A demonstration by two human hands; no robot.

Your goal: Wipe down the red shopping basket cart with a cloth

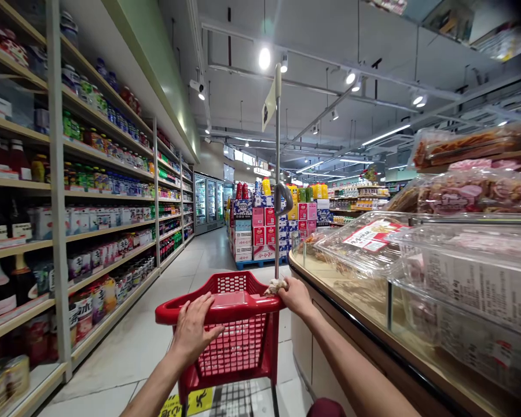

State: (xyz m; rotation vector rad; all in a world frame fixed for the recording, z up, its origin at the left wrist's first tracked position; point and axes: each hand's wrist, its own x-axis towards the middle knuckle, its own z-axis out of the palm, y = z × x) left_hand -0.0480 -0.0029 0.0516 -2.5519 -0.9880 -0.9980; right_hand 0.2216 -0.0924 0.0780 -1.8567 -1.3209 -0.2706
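A red plastic shopping cart (pixel 230 347) stands in front of me, with a thick curved handle (pixel 237 310). My left hand (pixel 194 327) lies over the handle's left part, fingers stretched out and thumb apart. At the handle's right end, my right hand (pixel 296 296) is closed, with a crumpled whitish wad (pixel 275 286) sticking out by its fingers; its material cannot be made out. Just beyond that hand rises a metal pole (pixel 277 156) bearing a grey hook (pixel 283 200) and a small flag-like sign (pixel 270 105).
Shelves (pixel 113 197) of bottles and jars line the left. Close on the right is a curved display counter (pixel 301 260) with clear food boxes (pixel 360 240). Stacked cartons (pixel 264 226) stand on a blue pallet (pixel 249 264) ahead. Glass-door fridges (pixel 208 200) are farther back.
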